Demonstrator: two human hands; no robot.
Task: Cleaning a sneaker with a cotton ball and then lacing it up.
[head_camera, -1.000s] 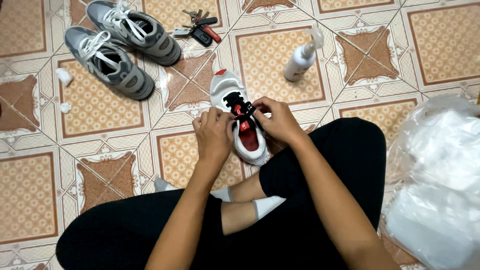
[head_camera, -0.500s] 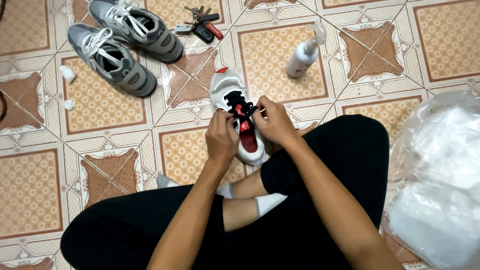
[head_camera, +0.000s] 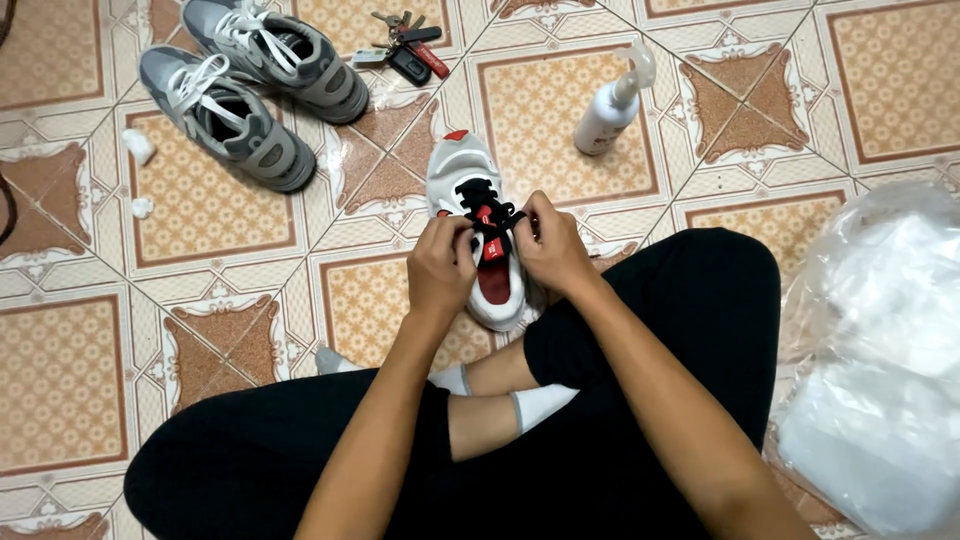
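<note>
At the far left, two small white wads [head_camera: 138, 146] lie on the patterned tile floor [head_camera: 215, 205], one above the other. Just right of them stands a pair of grey sneakers [head_camera: 255, 85] with white laces, side by side and angled toward the upper left. Further right, near the top edge, a bunch of keys [head_camera: 405, 50] with a black fob and a red tag rests on the tiles. Below it, in the middle, a white sneaker with red lining [head_camera: 478, 230] sits on the floor, toe pointing away from the person, just ahead of the crossed legs in black trousers and white socks. The left hand [head_camera: 440, 265] is closed, fingers pinched on the black lace [head_camera: 480, 198] at the shoe's left side; the right hand [head_camera: 550, 245] is likewise closed on the same lace at the right side, so both hands meet over the tongue. Up and to the right of the shoe, a white spray bottle [head_camera: 610, 105] lies tilted on the floor, well apart from the hands. At the far right, a crumpled clear plastic bag [head_camera: 880, 370] with white contents rests beside the person's knee.
</note>
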